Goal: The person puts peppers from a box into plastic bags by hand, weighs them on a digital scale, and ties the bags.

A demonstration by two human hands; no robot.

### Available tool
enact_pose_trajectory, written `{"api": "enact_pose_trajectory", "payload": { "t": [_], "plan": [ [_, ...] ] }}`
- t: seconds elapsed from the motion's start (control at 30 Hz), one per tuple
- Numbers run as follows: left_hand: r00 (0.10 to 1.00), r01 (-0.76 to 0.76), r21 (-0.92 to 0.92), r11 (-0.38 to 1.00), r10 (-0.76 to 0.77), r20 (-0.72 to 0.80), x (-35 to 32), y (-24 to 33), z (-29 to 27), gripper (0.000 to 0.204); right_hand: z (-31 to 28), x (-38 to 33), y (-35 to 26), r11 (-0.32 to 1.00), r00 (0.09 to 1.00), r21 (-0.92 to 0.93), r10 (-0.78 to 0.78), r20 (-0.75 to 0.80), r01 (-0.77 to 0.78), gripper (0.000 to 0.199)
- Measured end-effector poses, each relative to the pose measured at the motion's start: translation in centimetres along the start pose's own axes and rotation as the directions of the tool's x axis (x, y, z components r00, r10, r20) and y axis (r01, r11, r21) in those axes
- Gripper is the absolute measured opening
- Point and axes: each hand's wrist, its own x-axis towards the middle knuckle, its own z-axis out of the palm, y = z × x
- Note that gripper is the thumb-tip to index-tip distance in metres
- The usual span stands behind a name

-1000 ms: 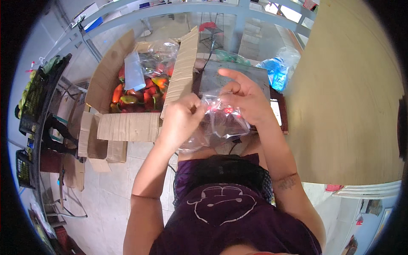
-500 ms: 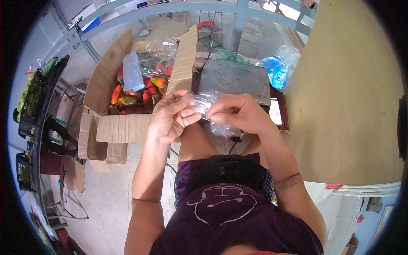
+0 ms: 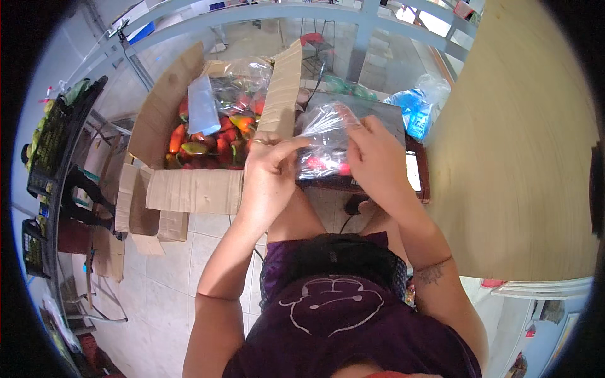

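Note:
A clear plastic bag (image 3: 328,123) is stretched between my two hands in front of a metal-topped scale (image 3: 386,113). My left hand (image 3: 270,165) pinches its left side, with the thumb pointing across toward the right. At the bag's right edge, my right hand (image 3: 377,154) closes its fingers on the film. Bright red patches show at the lower part of the bag; whether they are inside it or behind it I cannot tell. Left of my hands stands an open cardboard box (image 3: 195,191) full of red, orange and green peppers (image 3: 222,146).
On the peppers lie a stack of flat clear bags (image 3: 204,112) and a loose clear bag (image 3: 242,88). A blue package (image 3: 413,108) in plastic sits behind the scale. A large wooden board (image 3: 513,157) rises at the right. Black crates (image 3: 50,142) line the left.
The bag was bunched up between my fingers and is now spread wider and higher. My left hand has moved right and turned over; the right hand has risen and shifted slightly right.

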Motion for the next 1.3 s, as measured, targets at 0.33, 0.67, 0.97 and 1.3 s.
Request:
{"api": "enact_pose_trajectory", "payload": {
  "t": [0.33,0.67,0.97,1.3],
  "plan": [
    [0.919,0.38,-0.554,0.741,-0.368,0.138,-1.9,-2.3,-0.2,0.031,-0.7,-0.8,3.4,-0.05,0.925,0.924,0.023,0.38,-0.379,0.025],
    [0.992,0.119,-0.125,0.985,-0.114,0.05,-1.5,1.3,-2.1,0.032,-1.8,-0.5,-1.5,0.994,0.997,0.084,0.071,0.031,-0.074,0.05],
    [0.981,-0.183,0.026,0.983,0.184,-0.066,-2.6,5.0,-7.0,0.026,-7.2,-2.8,-5.6,0.969,0.991,0.209,-0.135,-0.001,0.132,0.052],
    [0.952,-0.3,-0.084,0.95,0.293,-0.088,-4.8,6.9,-9.6,0.022,-8.8,-3.4,-5.6,0.796,0.958,0.577,-0.277,0.076,0.184,0.04]
  ]
}}
